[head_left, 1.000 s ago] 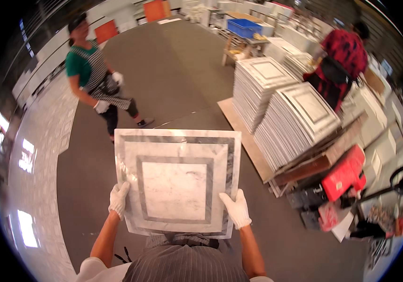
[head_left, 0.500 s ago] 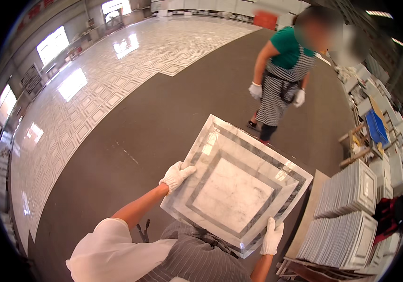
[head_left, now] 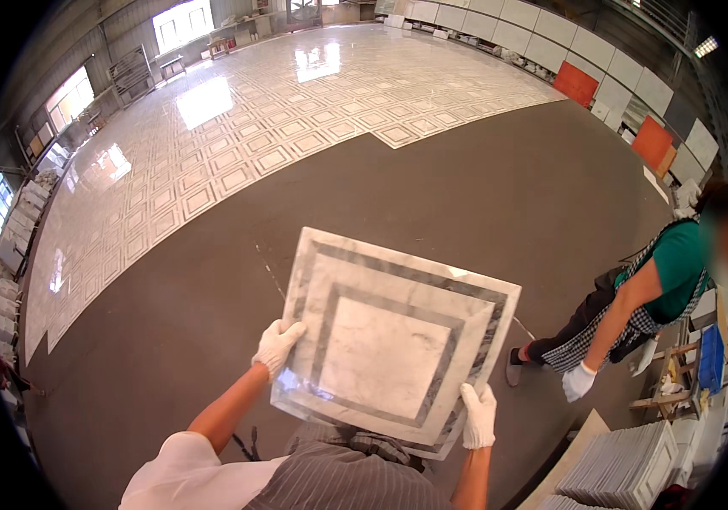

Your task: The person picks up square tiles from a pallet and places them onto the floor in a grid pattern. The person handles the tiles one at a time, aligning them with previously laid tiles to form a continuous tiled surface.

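Observation:
A square marble tile (head_left: 385, 348), white with grey inlaid frames, is held tilted in front of my body. My left hand (head_left: 277, 347), in a white knitted glove, grips its left edge, the thumb lying on the polished face. On the opposite edge, low on the right, my gloved right hand (head_left: 478, 415) is closed round the rim with its thumb over the face. The other fingers of both hands are hidden behind the slab. Below it shows my striped apron (head_left: 338, 476).
A laid floor of matching tiles (head_left: 245, 140) spreads ahead and left, its stepped border meeting the dark floor (head_left: 500, 195). To the right a co-worker (head_left: 636, 289) bends near a wooden stand with a blue bin (head_left: 711, 359). Stacked tiles (head_left: 619, 463) stand at lower right.
My view has turned left and lifted, showing more laid floor. The tile remains between both hands, now less rotated. The co-worker has moved toward the right side and bends down.

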`<state>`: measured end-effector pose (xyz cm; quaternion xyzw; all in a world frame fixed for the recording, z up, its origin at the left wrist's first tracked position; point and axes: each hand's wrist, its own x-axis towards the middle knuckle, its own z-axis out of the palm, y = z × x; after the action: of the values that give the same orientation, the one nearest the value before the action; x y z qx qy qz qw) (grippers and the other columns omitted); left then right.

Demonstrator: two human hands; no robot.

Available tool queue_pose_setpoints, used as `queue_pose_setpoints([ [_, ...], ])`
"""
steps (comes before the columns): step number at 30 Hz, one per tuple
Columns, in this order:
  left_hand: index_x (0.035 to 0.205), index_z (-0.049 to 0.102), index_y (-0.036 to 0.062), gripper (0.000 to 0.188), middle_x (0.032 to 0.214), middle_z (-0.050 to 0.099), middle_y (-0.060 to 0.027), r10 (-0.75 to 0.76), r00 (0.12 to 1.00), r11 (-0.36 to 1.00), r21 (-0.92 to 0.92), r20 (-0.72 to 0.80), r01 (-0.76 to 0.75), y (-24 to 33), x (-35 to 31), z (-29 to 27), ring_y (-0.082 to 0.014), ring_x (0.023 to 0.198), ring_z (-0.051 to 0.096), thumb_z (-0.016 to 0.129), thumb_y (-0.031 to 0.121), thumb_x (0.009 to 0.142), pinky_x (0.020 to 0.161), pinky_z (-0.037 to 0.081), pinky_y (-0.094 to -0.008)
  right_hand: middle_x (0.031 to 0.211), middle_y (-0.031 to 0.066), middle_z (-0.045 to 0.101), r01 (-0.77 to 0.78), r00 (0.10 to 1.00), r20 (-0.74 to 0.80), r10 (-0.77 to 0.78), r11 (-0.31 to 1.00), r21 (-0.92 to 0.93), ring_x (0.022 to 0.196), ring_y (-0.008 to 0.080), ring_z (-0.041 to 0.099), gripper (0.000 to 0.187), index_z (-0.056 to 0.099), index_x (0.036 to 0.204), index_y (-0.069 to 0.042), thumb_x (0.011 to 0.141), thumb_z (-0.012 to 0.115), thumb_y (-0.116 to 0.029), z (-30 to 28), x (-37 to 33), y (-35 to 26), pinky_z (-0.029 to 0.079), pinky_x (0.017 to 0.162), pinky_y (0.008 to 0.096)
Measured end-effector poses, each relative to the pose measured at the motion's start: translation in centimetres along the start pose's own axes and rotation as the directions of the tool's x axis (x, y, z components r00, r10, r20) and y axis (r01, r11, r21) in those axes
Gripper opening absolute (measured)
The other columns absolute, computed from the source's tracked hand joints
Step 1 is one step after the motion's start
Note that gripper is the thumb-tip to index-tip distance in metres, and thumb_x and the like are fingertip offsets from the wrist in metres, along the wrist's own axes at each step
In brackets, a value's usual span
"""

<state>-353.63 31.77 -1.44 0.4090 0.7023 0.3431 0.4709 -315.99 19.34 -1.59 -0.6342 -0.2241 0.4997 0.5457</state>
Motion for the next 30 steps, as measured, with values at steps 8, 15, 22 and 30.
queue_pose_setpoints([
  [8,0.099,0.063,0.0007,0.043,0.090,0.064,-0.0032,-0.130,0.960,0.991,-0.046,-0.249,0.122,3.8,3.2,3.4,-0.0100,0.082,0.057,0.073,0.039,0.083,0.076,0.048,-0.0289,0.097,0.0042,0.065,-0.093,0.949,0.302,0.088,0.996,0.002,0.087,0.0121,0.057,0.022,0.063,0.105,0.003,0.089,0.065,-0.012,1.8,15.6,-4.0,0.045,0.080,0.0270],
  [15,0.105,0.063,0.0009,0.060,0.098,0.066,-0.0118,-0.207,0.904,0.977,-0.128,-0.374,0.171,8.1,5.1,9.7,-0.0184,0.092,0.060,0.069,0.055,0.080,0.082,0.047,-0.0326,0.106,0.0060,0.061,0.076,0.835,0.549,0.022,0.985,-0.154,0.094,0.0147,0.057,0.034,0.054,0.122,0.002,0.091,0.056,-0.012,3.9,27.1,-12.0,0.045,0.085,0.0300],
  [22,0.101,0.062,0.0016,0.058,0.093,0.064,-0.0084,-0.348,0.756,0.937,-0.237,-0.554,0.257,12.5,8.0,12.7,-0.0162,0.086,0.057,0.069,0.055,0.079,0.079,0.047,-0.0320,0.130,0.0132,0.054,0.132,0.648,0.712,0.270,0.881,-0.454,0.116,0.0238,0.051,0.062,0.041,0.140,0.002,0.089,0.066,-0.022,12.3,36.3,-21.3,0.041,0.098,0.0367],
  [30,0.101,0.061,0.0005,0.059,0.096,0.064,-0.0100,-0.332,0.720,0.940,-0.275,-0.609,0.200,18.1,21.0,11.3,-0.0173,0.088,0.058,0.069,0.055,0.079,0.080,0.047,-0.0335,0.108,0.0050,0.060,0.171,0.611,0.784,0.109,0.949,-0.265,0.097,0.0155,0.056,0.035,0.054,0.122,0.002,0.090,0.057,-0.013,22.2,51.2,-20.9,0.044,0.088,0.0307],
])
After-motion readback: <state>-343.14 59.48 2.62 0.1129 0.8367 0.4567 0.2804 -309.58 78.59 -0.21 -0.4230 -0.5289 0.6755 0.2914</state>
